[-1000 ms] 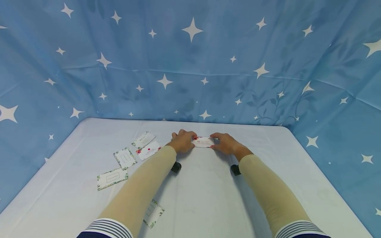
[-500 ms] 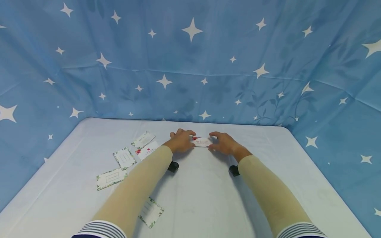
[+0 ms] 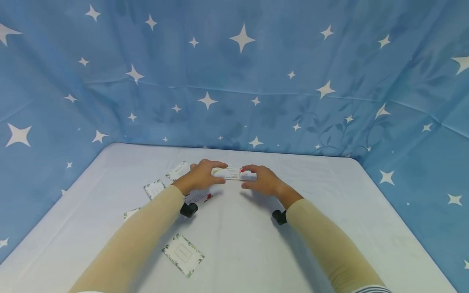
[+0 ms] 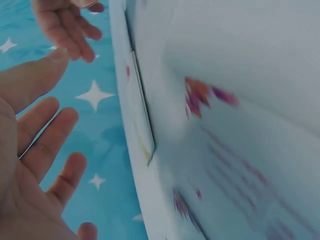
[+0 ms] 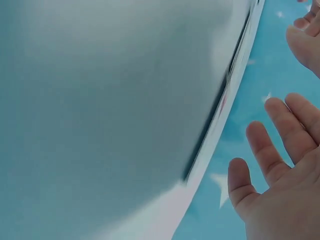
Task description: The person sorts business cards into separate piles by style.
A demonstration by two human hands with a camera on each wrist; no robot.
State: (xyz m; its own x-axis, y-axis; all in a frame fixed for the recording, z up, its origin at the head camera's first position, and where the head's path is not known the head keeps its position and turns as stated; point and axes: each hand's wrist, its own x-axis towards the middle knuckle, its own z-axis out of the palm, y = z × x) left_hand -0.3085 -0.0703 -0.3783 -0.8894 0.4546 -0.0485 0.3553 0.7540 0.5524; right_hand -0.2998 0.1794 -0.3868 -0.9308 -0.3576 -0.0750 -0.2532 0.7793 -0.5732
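Note:
Two white cards lie end to end between the hands: a yellow-green-patterned card (image 3: pixel 228 174) on the left and a red-flowered card (image 3: pixel 248 175) on the right. My left hand (image 3: pixel 200 176) is spread around the outer end of the yellow-green card. Around the flowered card's outer end, my right hand (image 3: pixel 264 180) reaches with parted fingers. Both wrist views show loosely extended fingers, the left fingers (image 4: pixel 52 132) and right fingers (image 5: pixel 267 150), with nothing gripped. In the left wrist view, the yellow-green card (image 4: pixel 142 117) appears edge-on near the table's far side.
Another red-flowered card (image 3: pixel 199 197) lies beneath the left wrist. Leaf-bordered cards (image 3: pixel 154 188) are scattered at left, partly behind the left sleeve. One leaf-bordered card (image 3: pixel 184 254) lies nearer the front. A blue star-patterned curtain (image 3: pixel 234 81) hangs behind the white table (image 3: pixel 249 244).
Both hands have shifted left, the left one farther, and their fingers have loosened from the flowered card. The yellow-green card now shows beside it. The view has turned slightly.

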